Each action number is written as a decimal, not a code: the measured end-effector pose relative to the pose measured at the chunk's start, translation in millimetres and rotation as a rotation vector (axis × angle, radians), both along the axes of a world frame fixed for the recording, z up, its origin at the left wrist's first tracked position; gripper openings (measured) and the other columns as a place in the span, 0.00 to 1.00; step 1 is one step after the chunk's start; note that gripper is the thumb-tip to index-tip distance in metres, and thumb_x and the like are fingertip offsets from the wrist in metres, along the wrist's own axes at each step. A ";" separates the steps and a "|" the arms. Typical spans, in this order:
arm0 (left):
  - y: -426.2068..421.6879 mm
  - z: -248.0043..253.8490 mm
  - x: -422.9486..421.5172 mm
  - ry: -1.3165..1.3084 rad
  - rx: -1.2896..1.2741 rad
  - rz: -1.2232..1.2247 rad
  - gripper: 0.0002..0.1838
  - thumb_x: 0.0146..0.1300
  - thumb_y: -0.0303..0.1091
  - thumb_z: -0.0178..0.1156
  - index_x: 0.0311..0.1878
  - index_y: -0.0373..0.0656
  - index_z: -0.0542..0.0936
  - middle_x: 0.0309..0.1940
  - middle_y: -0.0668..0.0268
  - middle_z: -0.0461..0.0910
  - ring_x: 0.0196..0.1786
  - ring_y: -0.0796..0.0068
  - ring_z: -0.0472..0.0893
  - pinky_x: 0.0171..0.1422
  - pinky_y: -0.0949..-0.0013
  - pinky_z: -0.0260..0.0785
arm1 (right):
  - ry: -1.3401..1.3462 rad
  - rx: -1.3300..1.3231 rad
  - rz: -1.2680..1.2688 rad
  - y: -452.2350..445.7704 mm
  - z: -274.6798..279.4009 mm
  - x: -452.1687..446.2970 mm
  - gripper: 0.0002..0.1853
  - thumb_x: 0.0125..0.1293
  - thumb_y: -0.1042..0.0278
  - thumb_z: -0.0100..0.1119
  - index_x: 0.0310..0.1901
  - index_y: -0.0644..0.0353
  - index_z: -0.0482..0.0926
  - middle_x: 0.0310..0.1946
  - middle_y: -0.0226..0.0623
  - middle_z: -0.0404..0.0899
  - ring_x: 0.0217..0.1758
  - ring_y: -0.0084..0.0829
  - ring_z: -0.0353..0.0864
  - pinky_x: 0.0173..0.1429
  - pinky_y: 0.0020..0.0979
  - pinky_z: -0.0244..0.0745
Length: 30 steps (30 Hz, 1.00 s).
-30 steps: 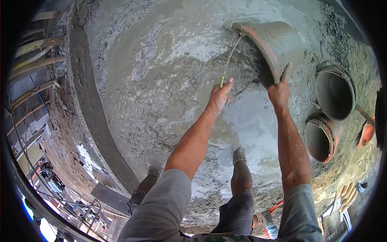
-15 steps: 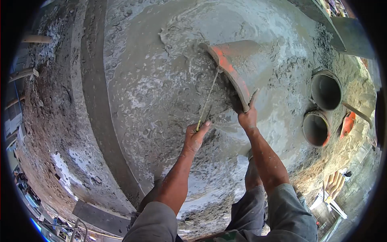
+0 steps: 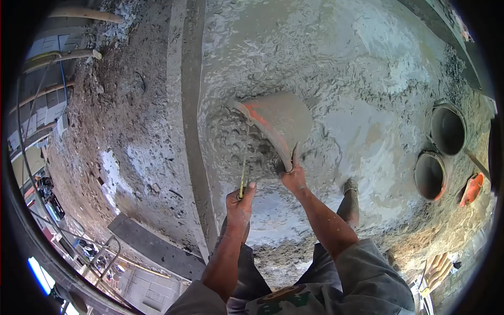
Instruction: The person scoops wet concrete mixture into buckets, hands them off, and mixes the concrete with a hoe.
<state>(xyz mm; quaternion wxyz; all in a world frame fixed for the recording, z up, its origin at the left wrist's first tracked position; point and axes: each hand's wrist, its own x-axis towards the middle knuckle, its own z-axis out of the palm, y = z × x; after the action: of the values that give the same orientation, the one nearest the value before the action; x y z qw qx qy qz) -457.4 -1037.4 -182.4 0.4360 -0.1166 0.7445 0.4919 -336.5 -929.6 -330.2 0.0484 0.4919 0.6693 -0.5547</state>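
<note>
A mud-coated bucket (image 3: 286, 118) with orange showing along its rim lies tipped over in wet concrete (image 3: 362, 126), its mouth towards the lower left. My right hand (image 3: 295, 178) is closed on the near end of the bucket's rim, by a short projecting piece. My left hand (image 3: 239, 206) is closed round a thin yellowish cord (image 3: 244, 170), thumb up, to the left of my right hand. The cord runs up to the bucket's rim. Wet, lumpy concrete lies at the mouth; what is inside the bucket is mostly hidden.
Two round, mud-coated buckets (image 3: 448, 130) stand at the right, an orange object (image 3: 472, 189) beside them. A long straight concrete edge (image 3: 194, 121) runs along the left, with rough ground (image 3: 131, 131) beyond. A dark board (image 3: 155, 247) lies at lower left.
The bucket has been drawn left and towards me, closer to the concrete edge, with both hands keeping their hold. The camera view has shifted too.
</note>
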 end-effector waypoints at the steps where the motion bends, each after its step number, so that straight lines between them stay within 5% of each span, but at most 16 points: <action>1: 14.7 20.6 -1.1 0.008 -0.085 -0.031 0.25 0.64 0.42 0.61 0.14 0.49 0.63 0.14 0.81 0.57 0.21 0.89 0.53 0.24 0.73 0.43 | -0.043 -0.111 -0.012 2.2 17.2 -2.2 0.55 0.49 0.75 0.57 0.72 0.55 0.28 0.41 0.57 0.77 0.45 0.60 0.76 0.45 0.41 0.74; 2: 29.0 30.9 2.0 0.041 -0.125 -0.157 0.25 0.63 0.48 0.61 0.17 0.43 0.68 0.14 0.76 0.63 0.21 0.85 0.60 0.24 0.70 0.52 | -0.039 -0.142 -0.067 7.4 21.3 0.4 0.53 0.47 0.73 0.59 0.73 0.54 0.38 0.34 0.50 0.80 0.37 0.51 0.80 0.40 0.37 0.74; 5: 70.5 49.3 18.9 0.211 -0.187 -0.259 0.24 0.61 0.51 0.61 0.24 0.37 0.72 0.16 0.65 0.72 0.21 0.72 0.70 0.29 0.64 0.63 | -0.072 -0.607 -0.237 49.7 17.8 18.4 0.45 0.45 0.73 0.60 0.69 0.57 0.56 0.35 0.45 0.81 0.32 0.38 0.80 0.35 0.33 0.73; 6: 78.9 53.0 27.1 0.242 -0.180 -0.285 0.22 0.61 0.50 0.62 0.27 0.39 0.72 0.16 0.68 0.70 0.20 0.77 0.67 0.26 0.68 0.60 | -0.186 -0.744 -0.240 70.4 25.3 24.5 0.35 0.44 0.74 0.60 0.61 0.59 0.69 0.36 0.40 0.80 0.33 0.30 0.78 0.34 0.31 0.71; 8: 98.0 50.3 35.8 0.320 -0.147 -0.332 0.19 0.59 0.49 0.64 0.32 0.42 0.73 0.17 0.74 0.67 0.18 0.86 0.61 0.21 0.75 0.53 | -0.256 -0.727 -0.369 90.6 10.0 46.5 0.31 0.45 0.74 0.60 0.57 0.60 0.72 0.36 0.39 0.80 0.34 0.31 0.79 0.35 0.31 0.71; 11: 113.9 36.0 47.6 0.241 -0.137 -0.418 0.23 0.60 0.51 0.61 0.32 0.36 0.73 0.20 0.53 0.75 0.24 0.53 0.75 0.33 0.60 0.68 | -0.254 -0.479 -0.479 85.2 -14.3 70.0 0.26 0.46 0.73 0.61 0.52 0.62 0.74 0.35 0.37 0.79 0.34 0.33 0.79 0.36 0.32 0.71; 15: 105.5 7.8 53.3 0.210 -0.090 -0.367 0.22 0.59 0.51 0.62 0.34 0.36 0.74 0.20 0.60 0.75 0.23 0.62 0.74 0.32 0.61 0.67 | -0.240 -0.216 -0.527 81.3 -41.0 90.8 0.20 0.48 0.73 0.61 0.46 0.65 0.75 0.35 0.38 0.79 0.31 0.33 0.79 0.35 0.33 0.72; 18: 94.5 9.8 43.6 -0.037 -0.065 -0.199 0.21 0.57 0.48 0.63 0.35 0.36 0.76 0.20 0.66 0.74 0.24 0.70 0.73 0.31 0.64 0.65 | -0.295 -0.551 -0.557 112.0 6.1 79.3 0.21 0.50 0.73 0.60 0.49 0.61 0.73 0.37 0.36 0.77 0.38 0.29 0.75 0.42 0.35 0.72; 22: 98.8 26.8 17.9 -0.015 -0.135 -0.150 0.18 0.56 0.45 0.63 0.33 0.36 0.77 0.17 0.71 0.70 0.23 0.77 0.69 0.29 0.68 0.60 | -0.358 -0.537 -0.403 122.6 41.7 68.5 0.20 0.51 0.72 0.59 0.48 0.63 0.72 0.38 0.36 0.76 0.38 0.29 0.75 0.38 0.33 0.75; 24: 107.4 50.7 4.9 0.020 -0.115 -0.144 0.18 0.56 0.46 0.63 0.32 0.37 0.78 0.17 0.72 0.69 0.23 0.79 0.66 0.28 0.69 0.58 | -0.389 -0.494 -0.317 134.0 87.3 45.3 0.20 0.52 0.71 0.58 0.49 0.64 0.71 0.38 0.37 0.75 0.37 0.31 0.76 0.37 0.34 0.76; 30: 90.5 263.4 -46.1 0.062 0.025 -0.126 0.18 0.56 0.47 0.62 0.34 0.38 0.81 0.19 0.72 0.69 0.24 0.79 0.64 0.29 0.68 0.56 | -0.205 -0.351 -0.269 121.6 261.2 8.0 0.20 0.56 0.66 0.57 0.49 0.68 0.69 0.35 0.41 0.77 0.32 0.33 0.78 0.34 0.34 0.80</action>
<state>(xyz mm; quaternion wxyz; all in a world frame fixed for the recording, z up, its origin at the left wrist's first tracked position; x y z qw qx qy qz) -503.4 -947.0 81.1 0.4441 -0.0489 0.7573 0.4763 -328.5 -808.0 -68.9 0.1265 0.6143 0.4829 -0.6111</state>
